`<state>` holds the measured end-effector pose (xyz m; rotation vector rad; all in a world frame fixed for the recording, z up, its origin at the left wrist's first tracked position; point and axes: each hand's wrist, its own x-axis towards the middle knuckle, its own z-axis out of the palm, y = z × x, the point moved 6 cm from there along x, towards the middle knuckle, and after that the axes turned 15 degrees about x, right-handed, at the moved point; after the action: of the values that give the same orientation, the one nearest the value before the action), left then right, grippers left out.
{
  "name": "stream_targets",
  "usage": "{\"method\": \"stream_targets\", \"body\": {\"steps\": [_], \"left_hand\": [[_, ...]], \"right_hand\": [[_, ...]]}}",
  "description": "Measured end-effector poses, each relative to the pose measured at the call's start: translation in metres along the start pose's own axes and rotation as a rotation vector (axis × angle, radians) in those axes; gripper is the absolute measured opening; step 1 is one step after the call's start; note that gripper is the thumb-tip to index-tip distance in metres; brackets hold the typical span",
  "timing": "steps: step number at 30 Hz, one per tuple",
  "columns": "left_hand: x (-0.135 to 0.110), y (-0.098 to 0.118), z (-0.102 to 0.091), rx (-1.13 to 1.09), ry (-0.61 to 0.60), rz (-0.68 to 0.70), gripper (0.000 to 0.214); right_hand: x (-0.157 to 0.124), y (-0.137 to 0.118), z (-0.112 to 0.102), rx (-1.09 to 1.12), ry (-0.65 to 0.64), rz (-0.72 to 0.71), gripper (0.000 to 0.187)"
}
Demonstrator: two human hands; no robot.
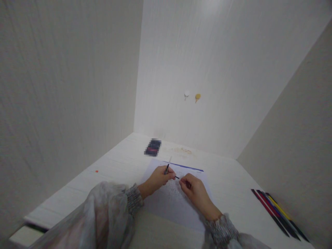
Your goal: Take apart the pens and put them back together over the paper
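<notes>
My left hand (158, 180) is closed around a pen (167, 166) with a clear barrel that sticks up and away from the fingers. A thin dark piece (177, 177) pokes out between both hands. My right hand (195, 192) is pinched close to that piece, fingers curled; whether it grips the piece is unclear. Both hands rest over a white sheet of paper (171, 202) with a blue line along its far edge, lying on the white desk (228, 186).
Several coloured pens (278, 214) lie in a row at the right of the desk. A dark blurred card-like object (153, 147) lies near the back wall. Two small hooks (192, 97) sit on the wall ahead. A tiny orange speck (97, 171) lies at left.
</notes>
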<state>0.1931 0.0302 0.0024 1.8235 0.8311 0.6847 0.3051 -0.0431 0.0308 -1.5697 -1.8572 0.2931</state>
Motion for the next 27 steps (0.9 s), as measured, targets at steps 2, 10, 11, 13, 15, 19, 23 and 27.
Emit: {"method": "stream_targets", "body": {"steps": [2,10,11,13,15,19,23,27], "left_hand": [[-0.001,0.002,0.0,-0.015,0.001,0.007,0.026],[-0.002,0.006,-0.004,-0.021,0.008,0.006,0.025],[-0.002,0.005,-0.004,-0.013,-0.001,0.01,0.025],[-0.002,0.006,-0.003,0.008,-0.014,0.026,0.025],[-0.003,0.006,-0.002,0.044,-0.026,0.043,0.025],[-0.004,0.005,0.003,0.093,-0.069,0.032,0.025],[-0.006,0.004,0.005,0.027,-0.102,0.019,0.028],[-0.008,0.007,0.006,-0.083,-0.145,0.013,0.026]], "right_hand": [[-0.001,-0.002,-0.001,0.07,0.019,-0.023,0.019],[-0.003,0.001,-0.003,0.154,0.043,-0.022,0.024],[-0.003,0.001,-0.004,0.156,0.042,-0.024,0.024],[-0.003,0.001,-0.003,0.157,0.041,-0.032,0.023],[-0.003,-0.001,-0.004,0.162,0.056,-0.058,0.02],[-0.003,-0.006,-0.005,0.231,0.097,-0.128,0.016],[-0.004,-0.01,-0.001,0.355,0.095,-0.097,0.017],[-0.002,-0.011,-0.003,0.491,0.058,-0.054,0.02]]}}
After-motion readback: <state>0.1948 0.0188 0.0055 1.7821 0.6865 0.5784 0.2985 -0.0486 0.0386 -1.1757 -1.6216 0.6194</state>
